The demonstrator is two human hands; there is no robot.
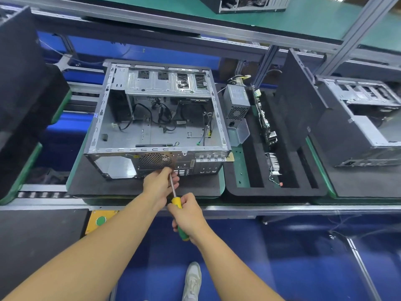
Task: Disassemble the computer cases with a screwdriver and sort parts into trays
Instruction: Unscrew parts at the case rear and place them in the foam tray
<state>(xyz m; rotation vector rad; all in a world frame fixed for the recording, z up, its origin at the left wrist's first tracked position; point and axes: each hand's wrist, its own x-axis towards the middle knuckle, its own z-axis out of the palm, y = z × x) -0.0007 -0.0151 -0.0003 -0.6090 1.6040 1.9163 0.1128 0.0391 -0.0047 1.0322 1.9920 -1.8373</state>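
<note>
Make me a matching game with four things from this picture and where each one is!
Things:
1. screwdriver
2. power supply
3. green button
4. shoe

Places:
a. on the blue floor
b. in the right hand
c. on the yellow plate
d. in the black foam tray

Pairs: 1-b, 2-d, 3-c, 4-a

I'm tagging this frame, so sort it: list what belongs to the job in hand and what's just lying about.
Job: computer case, screwdriver, left hand on its shaft, right hand on its handle, foam tray, power supply, circuit board.
Lying about: green button, shoe, black foam blocks at left.
</note>
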